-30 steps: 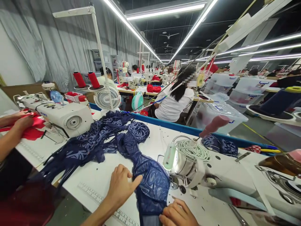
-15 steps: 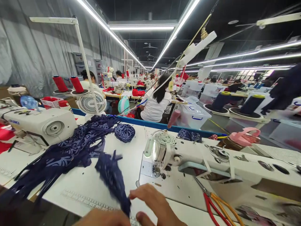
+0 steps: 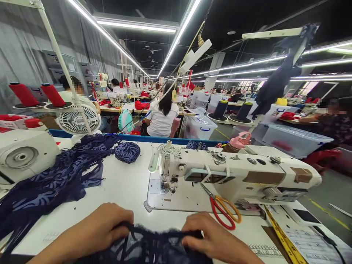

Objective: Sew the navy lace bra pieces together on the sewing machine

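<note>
Between both hands a piece of navy lace fabric (image 3: 155, 242) is stretched at the near edge of the white table, its scalloped edge running across. My left hand (image 3: 110, 223) pinches its left end between thumb and fingers. The right end is gripped by my right hand (image 3: 203, 234) in the same way. The lower part of the fabric drops out of the frame. Just beyond lies the needle area of a white sewing machine (image 3: 233, 172). Scissors (image 3: 224, 211) with one red and one orange handle rest beyond my right hand.
A heap of navy patterned fabric strips (image 3: 63, 172) covers the table's left side, beside a rolled navy bundle (image 3: 127, 151). A yellow tape measure (image 3: 284, 234) lies at right. Another sewing machine (image 3: 24, 157) stands at left. A person in a white shirt (image 3: 163, 117) sits ahead.
The navy piece that lay slanting left of my hands is no longer there; lace fabric is now held spread between both hands. The view has turned right.
</note>
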